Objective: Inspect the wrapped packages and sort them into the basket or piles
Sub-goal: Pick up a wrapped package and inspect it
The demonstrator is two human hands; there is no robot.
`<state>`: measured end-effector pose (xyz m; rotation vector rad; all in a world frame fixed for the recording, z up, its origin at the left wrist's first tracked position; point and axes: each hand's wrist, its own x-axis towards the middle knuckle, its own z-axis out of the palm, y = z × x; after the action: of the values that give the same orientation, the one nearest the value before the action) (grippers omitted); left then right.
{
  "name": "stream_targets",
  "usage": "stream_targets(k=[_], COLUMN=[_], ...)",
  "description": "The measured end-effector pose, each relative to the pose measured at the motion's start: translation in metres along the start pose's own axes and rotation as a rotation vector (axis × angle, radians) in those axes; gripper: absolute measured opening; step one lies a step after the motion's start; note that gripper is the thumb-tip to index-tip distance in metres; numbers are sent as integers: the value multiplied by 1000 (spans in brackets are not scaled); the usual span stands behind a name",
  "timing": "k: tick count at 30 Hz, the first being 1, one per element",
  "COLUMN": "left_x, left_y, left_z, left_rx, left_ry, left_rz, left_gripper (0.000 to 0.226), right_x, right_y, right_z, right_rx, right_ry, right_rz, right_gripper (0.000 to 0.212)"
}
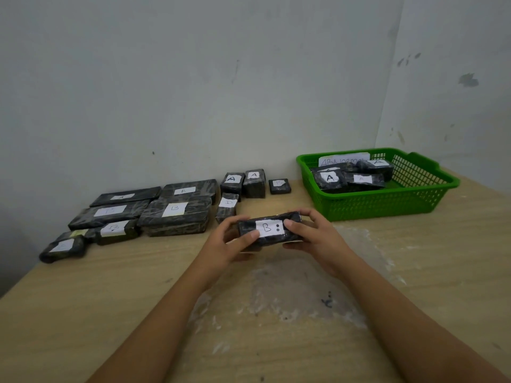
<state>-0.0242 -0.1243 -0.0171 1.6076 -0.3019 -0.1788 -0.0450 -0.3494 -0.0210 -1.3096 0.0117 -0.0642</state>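
Note:
A black wrapped package (269, 229) with a white label reading "B" and two dots is held just above the table's middle. My left hand (231, 240) grips its left end, thumb on the label's edge. My right hand (311, 233) grips its right end, fingers curled over the top. The green basket (387, 205) stands at the back right, holding several black packages marked "A" and a paper sign. A pile of black labelled packages (174, 214) lies at the back left. Three small packages (254, 183) sit by the wall between pile and basket.
The wooden table (138, 299) meets a pale wall at the back and right. A whitish scuffed patch (290, 294) covers the table's middle under my forearms. The table's left edge runs diagonally near the outermost package (62, 248).

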Motion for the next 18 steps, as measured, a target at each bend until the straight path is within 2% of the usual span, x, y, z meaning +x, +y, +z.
stream_targets(k=[5,9,14,18], left_x=[-2,0,0,-1], left_y=[-2,-9,-8,-8], left_z=[5,2,7,7], left_rx=[-37,21,26,18], left_ry=[44,36,59,58], left_rz=[11,22,24,13], left_gripper=[47,37,45,50], right_x=[-4,-4,-3,-3], right_y=[7,11,13,15], right_z=[7,9,7,9], right_rx=[-122,-172,-190,-166], right_ry=[-10,10,15,13], right_rz=[-2,-14,-57,-33], right_gripper=[63,52,63,63])
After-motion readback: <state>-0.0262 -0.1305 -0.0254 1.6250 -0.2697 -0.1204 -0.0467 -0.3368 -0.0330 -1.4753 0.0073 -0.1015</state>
